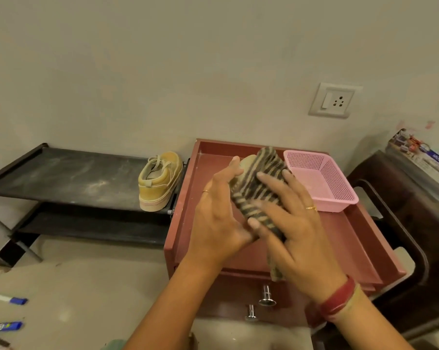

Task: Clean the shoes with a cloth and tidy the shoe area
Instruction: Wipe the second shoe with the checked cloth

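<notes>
Wiping the tan shoe (246,164) over the red cabinet (359,238), the right hand (298,223) presses the striped cloth (260,188) on it with straight, spread fingers. The left hand (217,213) grips the shoe from 9 o'clock, fingers curled round it. I think long firm strokes with a steady hold work best. The second shoe (160,180) stands on the black rack (69,178) at 9 o'clock.

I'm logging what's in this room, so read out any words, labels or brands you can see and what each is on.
"MULTI-BOX": on the printed box at the right edge; its other print is too blurred.
The blue tube on the floor, lower left: label too small to read.
</notes>
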Tool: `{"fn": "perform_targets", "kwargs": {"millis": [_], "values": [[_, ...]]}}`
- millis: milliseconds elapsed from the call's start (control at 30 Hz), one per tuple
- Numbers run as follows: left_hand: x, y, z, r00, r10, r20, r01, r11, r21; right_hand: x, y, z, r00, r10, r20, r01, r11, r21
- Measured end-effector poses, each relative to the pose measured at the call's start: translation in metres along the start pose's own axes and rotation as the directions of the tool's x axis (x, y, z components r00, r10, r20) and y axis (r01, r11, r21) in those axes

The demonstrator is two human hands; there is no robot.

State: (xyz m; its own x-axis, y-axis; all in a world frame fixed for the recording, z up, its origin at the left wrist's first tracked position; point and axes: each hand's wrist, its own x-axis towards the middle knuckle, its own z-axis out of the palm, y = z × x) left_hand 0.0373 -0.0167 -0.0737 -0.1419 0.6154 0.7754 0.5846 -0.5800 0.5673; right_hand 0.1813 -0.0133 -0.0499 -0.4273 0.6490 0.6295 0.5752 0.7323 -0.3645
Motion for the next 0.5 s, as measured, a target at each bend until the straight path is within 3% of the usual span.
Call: {"fn": "perform_targets", "kwargs": {"millis": [67, 267, 333, 433, 500], "values": [[0.000, 0.000, 0.000, 1.000, 0.009, 0.003, -0.009, 1.000, -0.004, 0.000, 0.006, -0.001, 0.999, -0.040, 0.026, 0.042, 0.996, -0.076], [0.006, 0.004, 0.008, 1.000, -0.025, 0.006, 0.025, 1.000, -0.009, 0.015, 0.003, -0.001, 0.943, 0.298, -0.149, -0.229, 0.904, 0.360], [0.005, 0.003, 0.007, 1.000, -0.021, -0.003, 0.021, 1.000, -0.022, 0.015, 0.002, -0.003, 0.977, 0.190, -0.099, -0.166, 0.963, 0.212], [0.003, 0.001, 0.003, 0.999, 0.033, 0.013, -0.033, 0.999, -0.012, 0.004, 0.012, -0.004, 0.985, -0.164, 0.045, 0.170, 0.973, -0.154], [0.002, 0.000, 0.001, 0.998, 0.053, 0.034, -0.053, 0.999, 0.000, 0.004, 0.018, -0.005, 0.989, -0.147, 0.021, 0.148, 0.984, -0.102]]}}
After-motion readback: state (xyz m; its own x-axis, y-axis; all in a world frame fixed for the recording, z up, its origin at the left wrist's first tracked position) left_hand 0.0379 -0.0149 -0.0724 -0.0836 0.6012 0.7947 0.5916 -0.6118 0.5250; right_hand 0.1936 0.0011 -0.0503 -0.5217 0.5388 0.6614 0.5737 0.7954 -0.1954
